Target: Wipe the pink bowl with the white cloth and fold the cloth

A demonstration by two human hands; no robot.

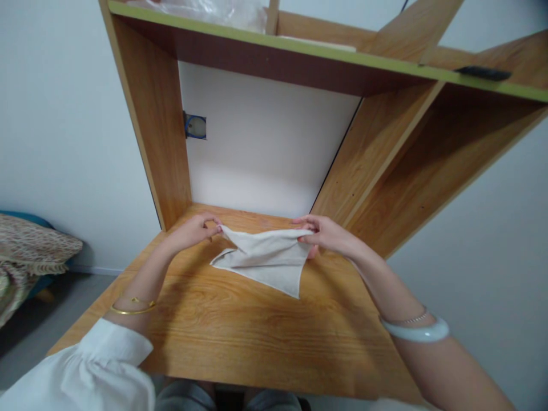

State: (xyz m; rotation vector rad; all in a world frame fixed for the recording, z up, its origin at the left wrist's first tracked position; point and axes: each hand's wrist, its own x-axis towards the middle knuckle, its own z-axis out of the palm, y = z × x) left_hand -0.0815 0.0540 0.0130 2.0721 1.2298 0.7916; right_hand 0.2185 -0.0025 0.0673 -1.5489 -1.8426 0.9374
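Note:
A light beige cloth (269,257) is stretched between my two hands over the wooden desktop (240,325). Its upper edge is raised, and the lower part hangs in loose folds toward the desk. My left hand (198,230) pinches the upper left corner between thumb and fingers. At the upper right corner, my right hand (323,233) has its thumb and fingers closed on the fabric. Whether the cloth's lower edge rests on the wood I cannot tell.
Behind the desk rises a wooden shelf unit with side panels (149,114) and an overhead shelf (265,45) bearing clear plastic wrapping (214,14). A socket box (196,127) sits in the white back panel. A patterned throw (36,245) covers blue furniture at left.

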